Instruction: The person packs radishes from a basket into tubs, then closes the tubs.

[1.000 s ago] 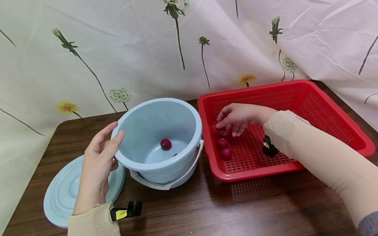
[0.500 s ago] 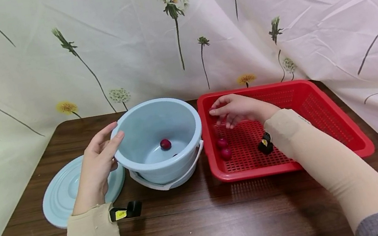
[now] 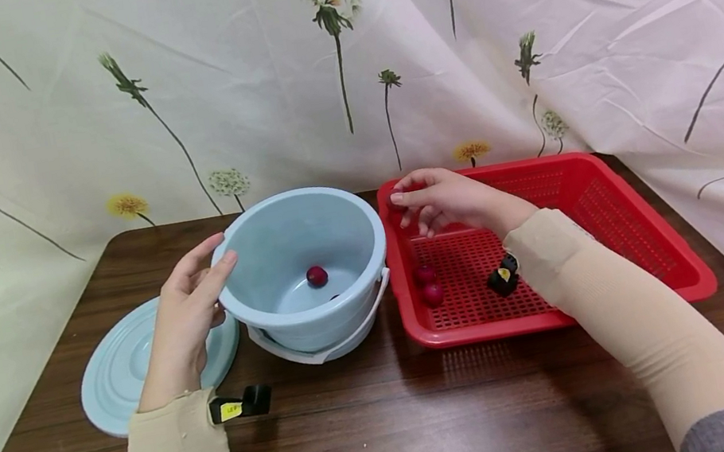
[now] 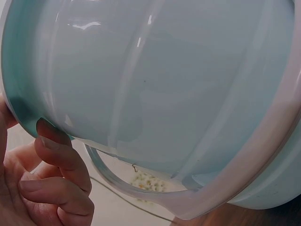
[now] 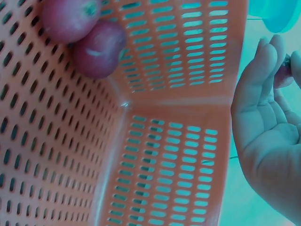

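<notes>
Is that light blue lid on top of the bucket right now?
No, the lid lies on the table beside the open bucket.

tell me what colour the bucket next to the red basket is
The bucket is light blue, best seen in the head view.

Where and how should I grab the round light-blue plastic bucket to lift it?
Probably the middle of the pale, curved plastic handle, from the near side: it hangs low across the front of the round light-blue plastic bucket and should swing up over the open top.
</notes>
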`<state>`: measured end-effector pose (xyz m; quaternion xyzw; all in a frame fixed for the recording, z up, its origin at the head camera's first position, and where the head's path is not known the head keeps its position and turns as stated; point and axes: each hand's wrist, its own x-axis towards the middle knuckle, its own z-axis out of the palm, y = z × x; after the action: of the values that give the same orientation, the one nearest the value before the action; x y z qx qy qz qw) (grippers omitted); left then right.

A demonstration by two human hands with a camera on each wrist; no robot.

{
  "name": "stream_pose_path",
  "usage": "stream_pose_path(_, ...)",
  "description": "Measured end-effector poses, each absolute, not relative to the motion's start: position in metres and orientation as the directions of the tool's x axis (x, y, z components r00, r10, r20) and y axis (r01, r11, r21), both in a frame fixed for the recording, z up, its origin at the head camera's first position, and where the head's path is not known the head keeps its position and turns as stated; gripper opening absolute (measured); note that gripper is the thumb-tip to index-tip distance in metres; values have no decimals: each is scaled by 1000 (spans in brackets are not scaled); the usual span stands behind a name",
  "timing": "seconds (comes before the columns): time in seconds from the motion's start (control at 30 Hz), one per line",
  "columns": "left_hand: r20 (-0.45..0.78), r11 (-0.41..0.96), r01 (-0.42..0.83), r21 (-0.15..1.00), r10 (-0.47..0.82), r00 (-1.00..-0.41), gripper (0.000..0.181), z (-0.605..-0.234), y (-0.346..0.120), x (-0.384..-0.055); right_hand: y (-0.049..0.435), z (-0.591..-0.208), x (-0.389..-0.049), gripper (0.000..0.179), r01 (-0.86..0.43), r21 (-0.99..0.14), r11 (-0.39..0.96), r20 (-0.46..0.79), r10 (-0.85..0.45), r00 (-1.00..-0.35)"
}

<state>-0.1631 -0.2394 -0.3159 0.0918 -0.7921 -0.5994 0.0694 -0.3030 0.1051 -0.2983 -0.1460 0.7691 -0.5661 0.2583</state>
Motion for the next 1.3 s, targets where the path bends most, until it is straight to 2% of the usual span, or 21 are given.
stream_pose_path(0.57,-3,214,-52,975,-223,-975,63,-315,-240,-163,91,-277,-288,24,76,-991,105,-125,-611,-782)
stream_pose_path(1.07,8,271,-54,961,-223,-975,64,-316,-241,-163,75,-269,-272,26,54,-992,110,-116,-695,-709)
stream_pose_path(1.3,4,237,-50,970,-221,-975,64,-316,-239,-164,71,-269,-268,27,26,-991,133,-114,-716,-688)
